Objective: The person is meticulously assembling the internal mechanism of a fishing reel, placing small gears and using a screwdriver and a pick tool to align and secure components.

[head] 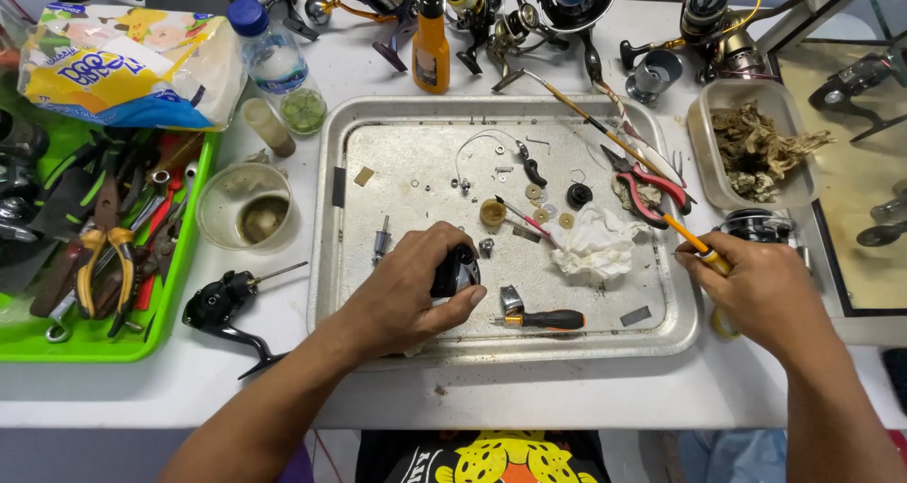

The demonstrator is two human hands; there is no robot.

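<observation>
My left hand grips a small black reel part over the near middle of a metal tray. My right hand rests at the tray's right edge and holds a thin brush with an orange-yellow handle, whose long stick reaches up and left across the tray. Close to my left thumb lies a short screwdriver with a black and orange handle. Small washers, screws, a wire spring and a crumpled white tissue are scattered on the tray.
A green tray of pliers and tools stands at the left, beside a cup and a black reel body. Red-handled pliers lie on the tray's right. A plastic tub of debris, several reels, an orange bottle and a water bottle line the back.
</observation>
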